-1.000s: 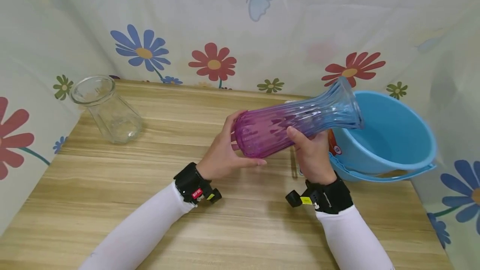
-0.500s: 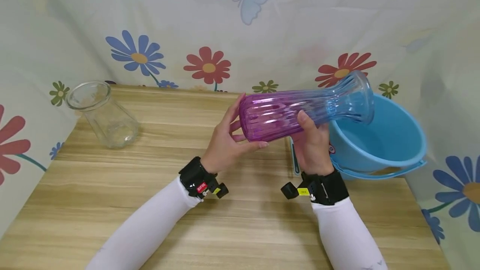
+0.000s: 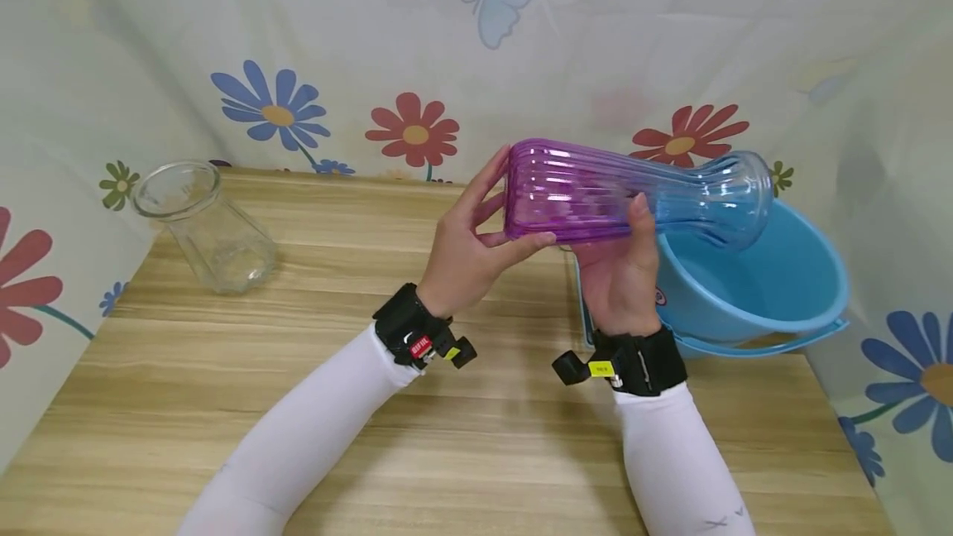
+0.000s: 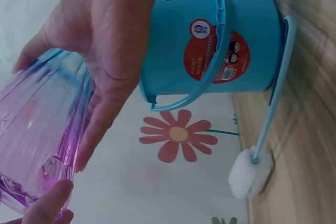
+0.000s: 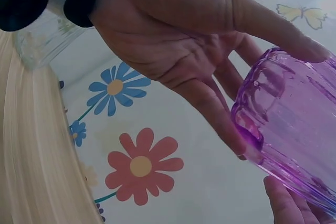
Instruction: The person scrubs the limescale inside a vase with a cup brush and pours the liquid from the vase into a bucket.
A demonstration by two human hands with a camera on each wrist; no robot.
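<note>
A ribbed glass vase (image 3: 573, 193), purple at the base and blue toward its flared mouth, lies nearly level in the air, mouth to the right. My left hand (image 3: 469, 251) grips its base end, fingers behind and thumb along the near lower side. From below, my right hand (image 3: 618, 284) holds the middle of the body, its thumb up the near side. In the head view the mouth appears above the blue bucket (image 3: 752, 296). The right wrist view shows the left hand (image 5: 173, 45) around the purple base. Whether liquid is inside, I cannot tell.
A clear glass jar (image 3: 231, 246) stands on the wooden table (image 3: 313, 370) at the back left. Beside the bucket lies a brush (image 4: 249, 171) with a white sponge-like head and a thin blue handle. A flowered curtain (image 3: 342, 15) encloses the back and sides.
The vase has risen and shifted right in both hands. Its base end has come up, so the mouth, formerly higher than the base, now sits about level or slightly lower.
</note>
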